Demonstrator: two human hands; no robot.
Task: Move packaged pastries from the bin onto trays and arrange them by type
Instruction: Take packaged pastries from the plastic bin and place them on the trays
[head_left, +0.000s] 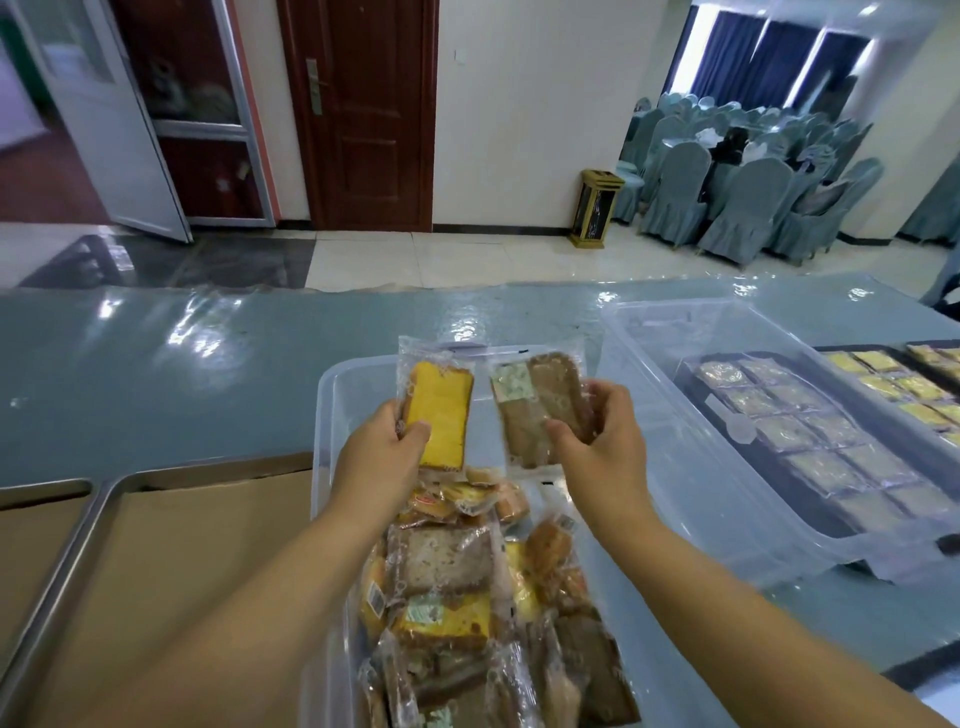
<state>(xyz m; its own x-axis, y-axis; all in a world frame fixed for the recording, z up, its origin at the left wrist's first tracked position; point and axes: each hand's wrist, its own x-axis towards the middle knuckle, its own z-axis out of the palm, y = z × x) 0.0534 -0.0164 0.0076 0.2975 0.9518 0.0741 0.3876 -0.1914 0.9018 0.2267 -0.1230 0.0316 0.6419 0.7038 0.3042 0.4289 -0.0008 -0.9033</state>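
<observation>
- Yellow wrapped cake slice (439, 413) is pinched in the left hand (379, 447), over the far end of the clear bin (324, 415).
- Brown wrapped cake slice (540, 410) is gripped by the curled fingers (605, 402) of the right hand (605, 441), just beside it.
- More packaged pastries (447, 571) are heaped in the bin on the surface (208, 364).
</observation>
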